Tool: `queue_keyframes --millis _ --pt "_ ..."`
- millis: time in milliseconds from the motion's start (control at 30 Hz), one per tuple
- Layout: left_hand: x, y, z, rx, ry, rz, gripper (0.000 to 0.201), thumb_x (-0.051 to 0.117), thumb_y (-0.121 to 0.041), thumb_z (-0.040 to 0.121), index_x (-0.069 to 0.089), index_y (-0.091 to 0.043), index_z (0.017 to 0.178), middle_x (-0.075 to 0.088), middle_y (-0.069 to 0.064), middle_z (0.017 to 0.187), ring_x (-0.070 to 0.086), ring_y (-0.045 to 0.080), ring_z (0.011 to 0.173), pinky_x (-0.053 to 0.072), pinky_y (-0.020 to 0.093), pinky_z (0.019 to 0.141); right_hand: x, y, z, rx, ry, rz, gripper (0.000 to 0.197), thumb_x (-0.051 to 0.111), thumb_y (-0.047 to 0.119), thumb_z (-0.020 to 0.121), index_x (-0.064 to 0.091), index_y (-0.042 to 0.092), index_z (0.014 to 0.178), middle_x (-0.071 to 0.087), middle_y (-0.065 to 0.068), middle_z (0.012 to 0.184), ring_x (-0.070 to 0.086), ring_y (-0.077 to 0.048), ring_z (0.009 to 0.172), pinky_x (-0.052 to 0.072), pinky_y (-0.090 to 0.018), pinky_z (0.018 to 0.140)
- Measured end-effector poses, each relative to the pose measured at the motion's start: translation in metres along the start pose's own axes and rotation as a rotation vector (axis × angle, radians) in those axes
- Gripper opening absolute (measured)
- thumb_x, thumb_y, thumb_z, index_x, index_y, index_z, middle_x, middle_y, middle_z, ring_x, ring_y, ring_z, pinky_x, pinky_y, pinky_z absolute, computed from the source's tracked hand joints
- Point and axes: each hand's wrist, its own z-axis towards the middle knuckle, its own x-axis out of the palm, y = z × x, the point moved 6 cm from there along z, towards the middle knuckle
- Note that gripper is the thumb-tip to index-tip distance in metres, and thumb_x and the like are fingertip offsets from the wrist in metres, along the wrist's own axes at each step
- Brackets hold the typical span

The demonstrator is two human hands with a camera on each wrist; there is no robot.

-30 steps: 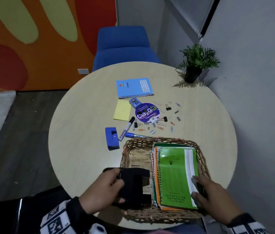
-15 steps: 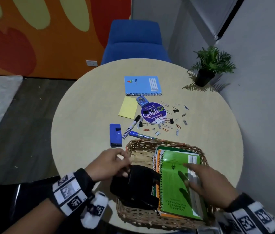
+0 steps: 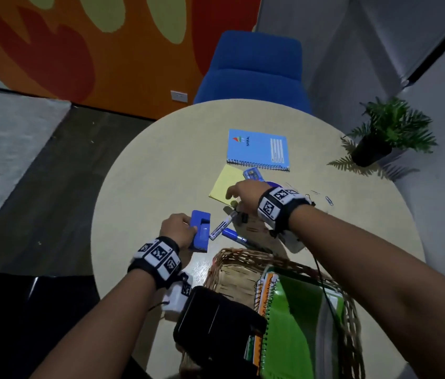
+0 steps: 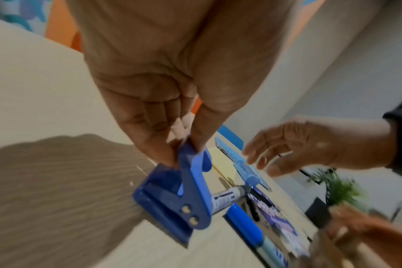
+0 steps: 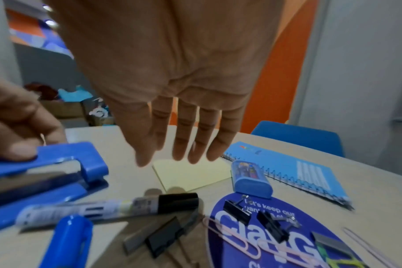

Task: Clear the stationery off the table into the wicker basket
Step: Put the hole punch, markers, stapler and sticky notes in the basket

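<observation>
Left hand now pinching blue punch

Two markers, one blue notebook

The right hand hovers with 4 straight fingers over the yellow notepad, apparently not touching it.

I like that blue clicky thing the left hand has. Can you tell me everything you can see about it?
It is a small blue hole punch, plastic by its look, with a flat base, a hinged lever on top, two brass-coloured rivets on the side and a shiny metal strip inside. It sits on the round beige table, just left of a black-capped marker, whose end reaches its side. The left hand pinches the raised lever end between thumb and fingers.
</observation>
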Motion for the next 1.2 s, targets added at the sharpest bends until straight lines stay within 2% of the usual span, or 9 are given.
queue_keyframes --millis 133,300,400,500,633,700,933,1067,1200 --pt "-0.029 0.004 -0.014 0.035 -0.102 -0.148 0.018 0.056 -0.011 0.089 0.066 -0.006 0.103 0.066 0.013 0.092 0.061 0.028 0.088 0.043 0.027 0.076 0.026 0.014 0.021 -0.127 0.124 -0.122 0.030 0.062 0.030 0.087 0.063 0.022 0.116 0.065 -0.005 0.116 0.062 -0.028 0.104 0.047 -0.033 0.080" --pt "-0.087 -0.018 -0.067 0.293 -0.160 -0.332 0.014 0.059 -0.016 0.089 0.066 -0.026 0.097 0.068 0.010 0.079 0.069 0.032 0.082 0.058 0.047 0.081 0.046 0.021 0.024 -0.209 0.096 -0.237 0.021 0.053 0.034 0.087 0.065 0.018 0.089 0.062 -0.003 0.088 0.062 -0.027 0.084 0.052 -0.037 0.067" --pt "-0.089 -0.049 -0.099 0.366 -0.025 -0.354 0.013 0.062 -0.012 0.089 0.068 -0.015 0.100 0.068 0.018 0.076 0.067 0.026 0.073 0.059 0.041 0.077 0.047 0.022 0.022 -0.209 0.103 -0.204 0.009 0.055 0.025 0.083 0.056 0.020 0.077 0.057 0.001 0.079 0.062 -0.028 0.080 0.044 -0.032 0.059" --pt "-0.064 -0.073 -0.115 0.388 0.167 -0.270 0.009 0.064 -0.010 0.086 0.068 -0.012 0.095 0.068 0.009 0.068 0.064 0.018 0.065 0.056 0.038 0.074 0.045 0.020 0.016 -0.152 0.106 -0.108 0.017 0.052 0.028 0.087 0.058 0.016 0.077 0.064 -0.004 0.083 0.065 -0.031 0.080 0.051 -0.035 0.067" --pt "-0.024 -0.076 -0.114 0.427 0.326 -0.027 0.010 0.067 -0.013 0.083 0.068 -0.007 0.090 0.068 0.008 0.065 0.059 0.012 0.059 0.054 0.039 0.070 0.021 0.015 -0.008 -0.203 -0.029 -0.016 0.017 0.055 0.023 0.088 0.058 0.012 0.100 0.064 -0.010 0.101 0.060 -0.032 0.091 0.048 -0.037 0.072" --pt "-0.007 -0.076 -0.112 0.451 0.397 0.085 0.010 0.066 -0.015 0.083 0.067 -0.007 0.089 0.065 0.000 0.062 0.055 0.010 0.057 0.050 0.033 0.068 0.006 0.005 -0.027 -0.187 -0.142 0.099 0.019 0.057 0.021 0.087 0.058 0.010 0.102 0.065 -0.011 0.098 0.058 -0.030 0.084 0.044 -0.033 0.067" --pt "0.051 -0.094 -0.110 0.678 0.632 0.730 0.030 0.049 -0.013 0.094 0.065 -0.014 0.120 0.070 0.008 0.112 0.061 0.026 0.103 0.045 0.030 0.089 -0.004 -0.029 -0.098 -0.144 -0.351 0.402 0.006 0.055 0.024 0.089 0.057 0.021 0.093 0.056 0.007 0.077 0.054 -0.018 0.067 0.047 -0.032 0.064" --pt "0.085 -0.089 -0.105 0.644 0.694 0.913 0.034 0.049 -0.011 0.093 0.064 -0.013 0.123 0.066 0.009 0.122 0.059 0.028 0.114 0.044 0.032 0.098 0.012 -0.027 -0.127 -0.122 -0.323 0.603 0.016 0.060 0.020 0.087 0.050 0.031 0.081 0.058 0.010 0.073 0.060 -0.022 0.068 0.045 -0.029 0.061" --pt "0.101 -0.079 -0.099 0.618 0.658 0.992 0.025 0.049 -0.014 0.092 0.065 -0.006 0.111 0.064 0.015 0.117 0.058 0.032 0.111 0.045 0.035 0.092 0.038 -0.019 -0.139 -0.093 -0.253 0.654 0.023 0.064 0.015 0.081 0.048 0.031 0.074 0.059 0.004 0.073 0.061 -0.024 0.073 0.050 -0.036 0.069"
